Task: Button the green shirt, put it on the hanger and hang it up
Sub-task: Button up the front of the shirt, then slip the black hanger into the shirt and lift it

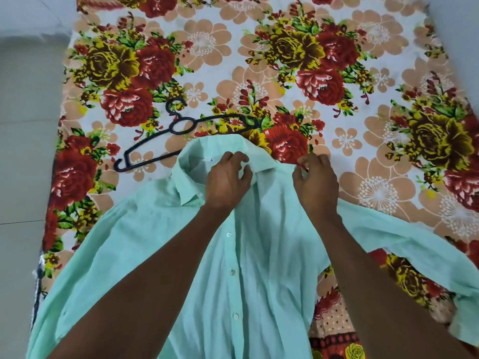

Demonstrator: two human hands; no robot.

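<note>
Fingers of left hand and right hand pinch green shirt collar; hanger beside.

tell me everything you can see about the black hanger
The black hanger looks like thin moulded plastic, with a curled hook, a ring below it and two sloping arms ending in small upturned tips. It lies flat on the floral bedsheet, hook pointing away, beyond the green shirt. The shirt's collar overlaps its lower bar; neither hand touches it.
</note>
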